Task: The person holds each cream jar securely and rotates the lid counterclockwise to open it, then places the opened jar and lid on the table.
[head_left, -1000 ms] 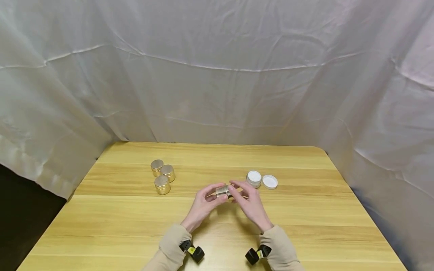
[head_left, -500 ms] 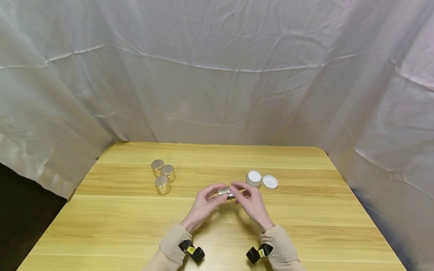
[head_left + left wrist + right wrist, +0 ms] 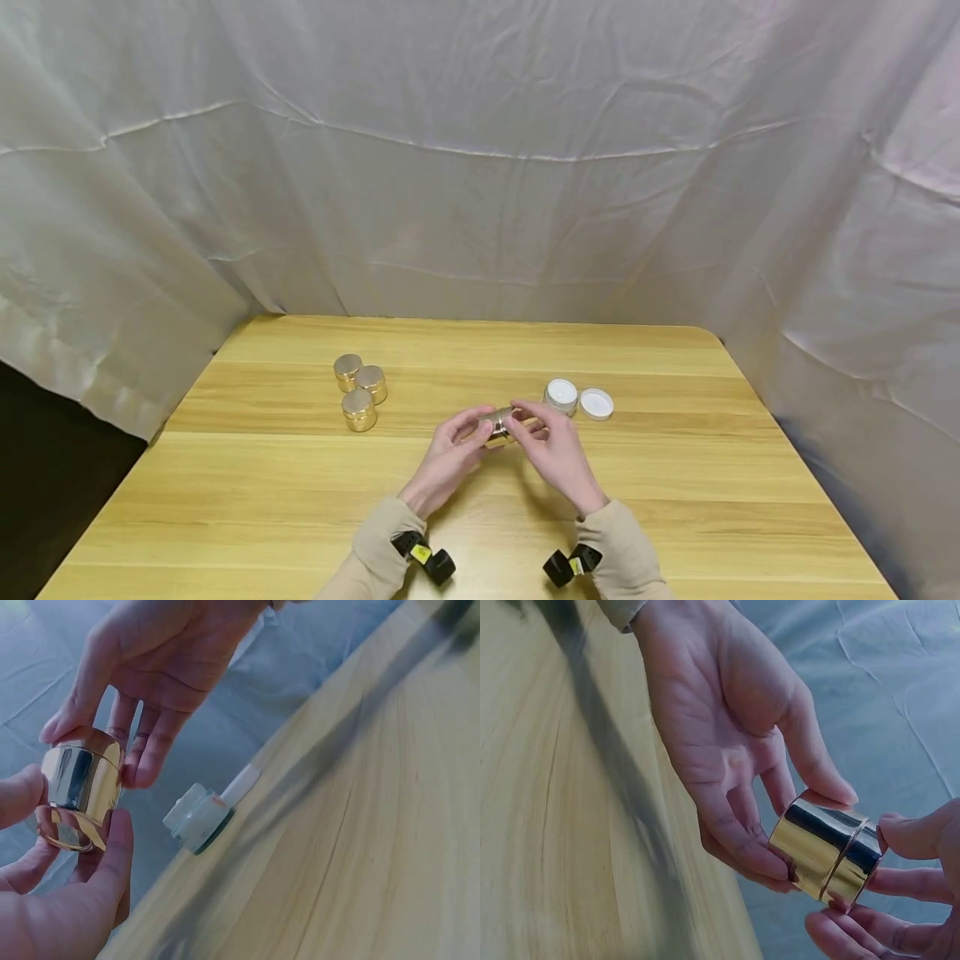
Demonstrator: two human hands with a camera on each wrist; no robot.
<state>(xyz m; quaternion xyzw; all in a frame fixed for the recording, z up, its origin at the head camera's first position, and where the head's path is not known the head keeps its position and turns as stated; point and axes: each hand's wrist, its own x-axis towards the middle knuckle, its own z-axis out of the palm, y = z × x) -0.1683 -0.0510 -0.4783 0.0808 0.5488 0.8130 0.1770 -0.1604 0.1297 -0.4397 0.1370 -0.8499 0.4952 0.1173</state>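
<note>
Both hands hold one shiny gold jar [image 3: 501, 422] above the table, near its middle. My left hand [image 3: 442, 467] grips the jar's left end between thumb and fingers. From the other side my right hand [image 3: 561, 458] pinches the right end with its thumb and fingertips. A thin seam rings the jar [image 3: 825, 847] and lies nearer the right hand's end, as the right wrist view shows. In the left wrist view, the right hand's thumb [image 3: 64, 724] presses on the jar's upper rim. The jar is tilted on its side, its two parts meeting at the seam.
Several pieces share the wooden table [image 3: 225, 500]. Three gold jars, among them the front jar [image 3: 359, 410], stand grouped at the left. Beyond my right hand stands an open jar [image 3: 561, 397] with a white top, beside a round white lid [image 3: 597, 404]. A grey curtain [image 3: 480, 208] hangs behind.
The gold jar has turned a little between the hands, showing more of its shiny side. The left thumb has shifted slightly left along it. The things on the table have stayed put.
</note>
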